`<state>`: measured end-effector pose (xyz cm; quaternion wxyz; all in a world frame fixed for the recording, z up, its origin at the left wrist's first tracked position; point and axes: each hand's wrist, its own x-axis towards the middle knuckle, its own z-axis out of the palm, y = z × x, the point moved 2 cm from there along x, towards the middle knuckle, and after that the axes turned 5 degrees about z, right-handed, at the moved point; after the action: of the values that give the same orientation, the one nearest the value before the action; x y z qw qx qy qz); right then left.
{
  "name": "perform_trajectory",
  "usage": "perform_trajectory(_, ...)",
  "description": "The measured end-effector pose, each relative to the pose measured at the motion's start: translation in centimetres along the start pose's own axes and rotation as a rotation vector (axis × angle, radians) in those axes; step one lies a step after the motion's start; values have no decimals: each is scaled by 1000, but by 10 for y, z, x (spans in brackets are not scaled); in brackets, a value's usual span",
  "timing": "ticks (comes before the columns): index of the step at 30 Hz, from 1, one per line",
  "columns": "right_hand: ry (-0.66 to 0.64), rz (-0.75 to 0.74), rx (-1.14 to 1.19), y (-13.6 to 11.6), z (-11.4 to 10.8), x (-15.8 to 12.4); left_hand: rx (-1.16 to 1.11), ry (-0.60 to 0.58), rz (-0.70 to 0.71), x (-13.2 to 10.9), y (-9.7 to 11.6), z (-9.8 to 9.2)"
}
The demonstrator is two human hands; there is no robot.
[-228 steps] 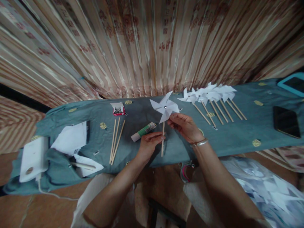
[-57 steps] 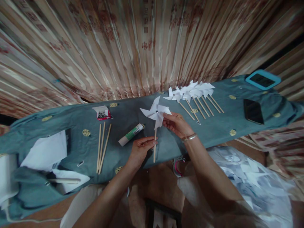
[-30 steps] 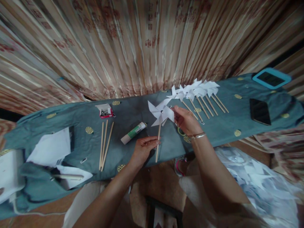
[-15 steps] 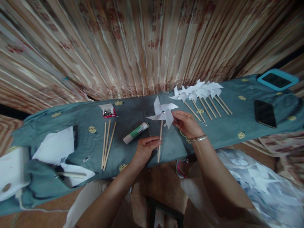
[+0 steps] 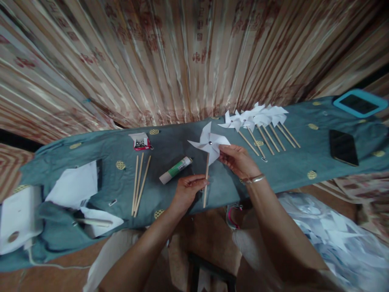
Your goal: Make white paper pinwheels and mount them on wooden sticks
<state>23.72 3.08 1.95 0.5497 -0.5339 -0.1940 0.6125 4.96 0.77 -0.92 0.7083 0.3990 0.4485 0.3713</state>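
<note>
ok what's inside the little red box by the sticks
Small shiny metal pieces lie inside the open red box; anything beneath them is covered and cannot be seen.

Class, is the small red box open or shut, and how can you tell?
Open: the small red box has its pale flap turned back, and shiny metal pieces show inside.

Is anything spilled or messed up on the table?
Nothing looks spilled: the shiny tacks sit in their open box. The held pinwheel looks whole. One messy spot: at the left, greenish cloth is bunched up beside the white device, though elsewhere it lies mostly flat.
</note>
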Motion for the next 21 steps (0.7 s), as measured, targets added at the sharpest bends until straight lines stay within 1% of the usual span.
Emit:
perform_trajectory(10, -12, -13, -20, 1, 2, -1, -15, 6, -9, -1, 2, 1)
perform_trajectory(21, -48, 20, 9, 6, 6, -1, 2, 9, 3, 0, 3, 0)
